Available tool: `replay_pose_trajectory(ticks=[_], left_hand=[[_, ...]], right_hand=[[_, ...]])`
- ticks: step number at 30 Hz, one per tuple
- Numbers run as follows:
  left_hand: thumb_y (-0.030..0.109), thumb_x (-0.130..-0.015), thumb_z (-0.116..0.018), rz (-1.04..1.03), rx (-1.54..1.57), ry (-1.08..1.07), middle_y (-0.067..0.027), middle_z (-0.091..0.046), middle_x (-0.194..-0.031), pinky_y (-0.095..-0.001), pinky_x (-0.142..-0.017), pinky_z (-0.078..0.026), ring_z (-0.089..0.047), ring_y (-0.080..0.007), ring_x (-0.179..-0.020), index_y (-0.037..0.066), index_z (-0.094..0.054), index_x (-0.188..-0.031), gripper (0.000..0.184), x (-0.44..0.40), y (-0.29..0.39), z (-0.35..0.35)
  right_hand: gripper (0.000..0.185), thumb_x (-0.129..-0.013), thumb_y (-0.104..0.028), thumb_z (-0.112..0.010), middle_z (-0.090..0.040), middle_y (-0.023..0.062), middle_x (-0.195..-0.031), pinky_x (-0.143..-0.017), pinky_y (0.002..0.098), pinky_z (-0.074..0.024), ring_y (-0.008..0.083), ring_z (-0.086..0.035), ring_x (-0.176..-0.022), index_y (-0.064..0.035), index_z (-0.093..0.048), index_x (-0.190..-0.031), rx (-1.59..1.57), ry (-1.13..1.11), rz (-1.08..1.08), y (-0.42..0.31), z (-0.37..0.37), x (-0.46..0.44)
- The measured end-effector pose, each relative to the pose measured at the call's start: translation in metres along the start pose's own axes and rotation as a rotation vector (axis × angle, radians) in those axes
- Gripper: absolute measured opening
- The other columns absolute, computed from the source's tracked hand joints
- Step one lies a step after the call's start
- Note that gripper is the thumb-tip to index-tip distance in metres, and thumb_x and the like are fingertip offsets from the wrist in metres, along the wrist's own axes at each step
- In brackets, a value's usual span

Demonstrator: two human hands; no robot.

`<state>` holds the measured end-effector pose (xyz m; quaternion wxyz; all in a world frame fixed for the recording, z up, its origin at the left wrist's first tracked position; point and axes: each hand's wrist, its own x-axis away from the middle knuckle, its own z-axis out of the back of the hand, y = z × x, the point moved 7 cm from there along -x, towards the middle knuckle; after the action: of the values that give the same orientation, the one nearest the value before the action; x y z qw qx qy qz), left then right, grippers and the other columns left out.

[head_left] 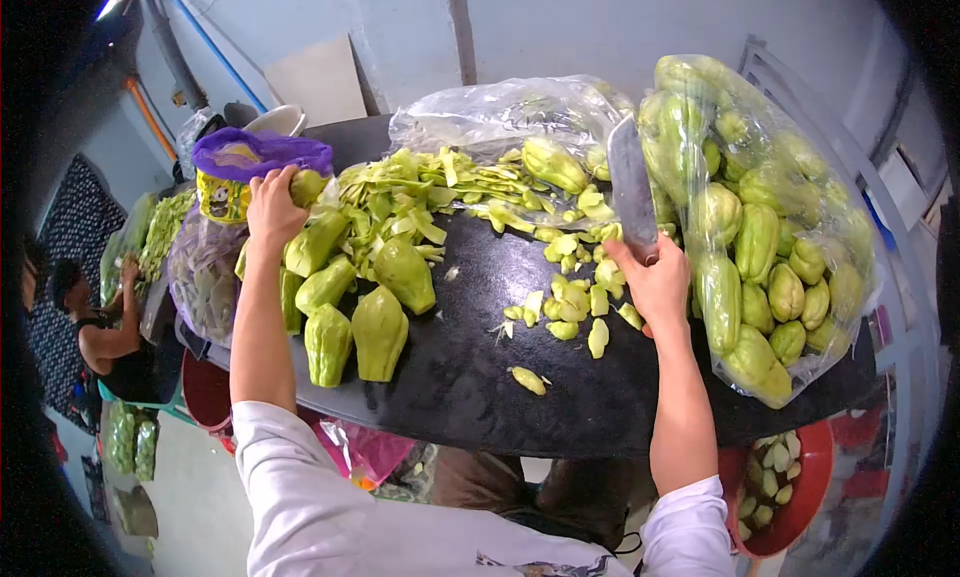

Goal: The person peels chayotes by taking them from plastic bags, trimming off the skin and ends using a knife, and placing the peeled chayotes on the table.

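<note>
In my right hand is a broad-bladed cleaver, its blade pointing up and away from me. My left hand reaches to the far left of the table, its fingers closed on a pale green chayote beside a purple bag. Below that hand lies a group of peeled chayotes. A heap of green peelings spreads behind them. Cut-off chayote pieces are scattered left of my right hand, and one small piece lies nearer to me.
A large clear bag of chayotes stands at the table's right end. Another plastic bag lies at the back of the black table. Below right is a red basin with pieces inside. A person sits at far left.
</note>
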<state>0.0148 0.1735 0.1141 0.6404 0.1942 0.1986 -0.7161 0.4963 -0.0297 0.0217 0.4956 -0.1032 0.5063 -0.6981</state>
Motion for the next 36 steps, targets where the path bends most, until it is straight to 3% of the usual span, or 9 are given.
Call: replay_pose_trajectory(ticks=[3,8,12,14,20,24,27,34,36], left_hand=[[0.004,-0.066,-0.068,-0.001,-0.006,-0.034,-0.0102,-0.06,-0.13,-0.0437,-0.101,-0.046,-0.051,-0.0385,-0.117,0.016,-0.062,-0.127,0.062,0.003,-0.031,-0.037],[0.003,-0.067,-0.066,-0.014,0.108,-0.092,-0.0174,-0.063,-0.121,-0.0449,-0.103,-0.045,-0.054,-0.0393,-0.116,0.012,-0.064,-0.122,0.056,-0.009,0.011,-0.023],[0.012,-0.074,-0.074,-0.395,0.345,-0.086,-0.0182,-0.066,-0.12,-0.0421,-0.102,-0.046,-0.061,-0.0327,-0.113,0.003,-0.067,-0.118,0.045,-0.009,0.139,-0.022],[0.014,-0.077,-0.073,-0.516,0.658,-0.426,-0.0184,-0.07,-0.109,-0.0406,-0.097,-0.05,-0.067,-0.0295,-0.103,0.002,-0.066,-0.12,0.046,-0.001,0.22,-0.033],[0.017,-0.076,-0.072,-0.841,0.653,-0.532,-0.0223,-0.068,-0.117,-0.0416,-0.099,-0.05,-0.067,-0.0333,-0.105,0.005,-0.06,-0.13,0.056,-0.037,0.382,-0.073],[0.018,-0.076,-0.07,-0.729,0.721,-0.042,-0.0248,-0.063,-0.126,-0.0436,-0.103,-0.047,-0.062,-0.0399,-0.113,0.003,-0.057,-0.133,0.061,-0.104,0.427,-0.047],[0.02,-0.075,-0.071,-0.767,0.746,0.019,-0.0245,-0.066,-0.12,-0.0435,-0.099,-0.049,-0.064,-0.0399,-0.11,0.001,-0.059,-0.129,0.059,-0.123,0.454,-0.032],[0.024,-0.073,-0.072,-0.636,0.691,-0.296,-0.0241,-0.07,-0.102,-0.0435,-0.09,-0.053,-0.067,-0.0394,-0.099,-0.001,-0.069,-0.104,0.04,-0.097,0.469,-0.096],[0.023,-0.073,-0.07,-0.63,0.562,-0.464,-0.0244,-0.069,-0.108,-0.043,-0.092,-0.053,-0.066,-0.038,-0.104,0.0,-0.067,-0.113,0.046,-0.081,0.47,-0.119]], right_hand=[[0.051,-0.094,-0.047,-0.064,-0.066,0.0163,-0.068,-0.061,0.0407,-0.0484,0.0286,-0.066,-0.063,0.0036,-0.064,-0.086,0.02,0.059,0.002,0.013,0.001,-0.006],[0.049,-0.097,-0.041,-0.059,-0.065,0.0206,-0.069,-0.062,0.0442,-0.0483,0.036,-0.066,-0.065,0.0069,-0.062,-0.088,0.063,0.084,0.032,0.014,0.006,-0.008],[0.043,-0.096,-0.034,-0.061,-0.067,0.0231,-0.073,-0.064,0.0449,-0.0496,0.0363,-0.069,-0.069,0.0091,-0.061,-0.092,0.018,0.129,0.035,0.014,0.011,-0.01],[0.037,-0.094,-0.029,-0.063,-0.068,0.0235,-0.076,-0.066,0.0451,-0.0511,0.0371,-0.07,-0.072,0.0084,-0.061,-0.096,0.004,0.162,0.031,0.013,0.015,-0.01],[0.029,-0.092,-0.02,-0.064,-0.069,0.0251,-0.081,-0.069,0.0482,-0.052,0.0424,-0.068,-0.076,0.0075,-0.06,-0.1,0.115,0.178,0.098,0.014,0.018,-0.012],[0.026,-0.091,-0.017,-0.064,-0.068,0.0262,-0.083,-0.07,0.0487,-0.0518,0.044,-0.067,-0.077,0.0075,-0.059,-0.099,0.136,0.199,0.14,0.009,0.025,-0.015],[0.025,-0.091,-0.016,-0.065,-0.067,0.0265,-0.083,-0.069,0.0496,-0.0502,0.0447,-0.066,-0.077,0.0068,-0.058,-0.098,0.134,0.213,0.162,0.01,0.026,-0.015],[0.026,-0.091,-0.017,-0.066,-0.065,0.0262,-0.083,-0.066,0.0496,-0.0487,0.0447,-0.064,-0.076,0.0069,-0.057,-0.097,0.169,0.238,0.155,0.008,0.032,-0.014],[0.026,-0.091,-0.018,-0.066,-0.065,0.026,-0.081,-0.066,0.0495,-0.0486,0.0448,-0.064,-0.075,0.0062,-0.056,-0.096,0.156,0.255,0.156,0.008,0.033,-0.014]])
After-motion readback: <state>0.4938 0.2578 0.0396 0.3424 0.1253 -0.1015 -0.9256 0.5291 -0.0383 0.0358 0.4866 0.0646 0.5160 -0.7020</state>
